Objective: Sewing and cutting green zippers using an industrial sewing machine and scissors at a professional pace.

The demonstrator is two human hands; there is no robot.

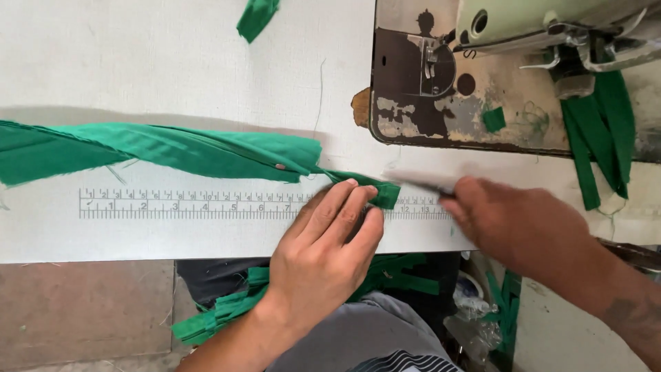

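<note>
A long twisted strip of green cloth (179, 148) lies across the white table, over a printed ruler scale (186, 205). My left hand (323, 251) presses the strip's narrow right end flat with its fingertips. My right hand (513, 220) is blurred with motion just right of that end and grips a thin dark tool (420, 184), likely scissors, whose tip points at the cloth end.
A sewing machine (551, 27) with a worn metal bed (441, 103) stands at the back right, with green strips (602, 131) hanging behind it. A green scrap (256, 17) lies at the top. More green strips (227, 310) rest on my lap below the table edge.
</note>
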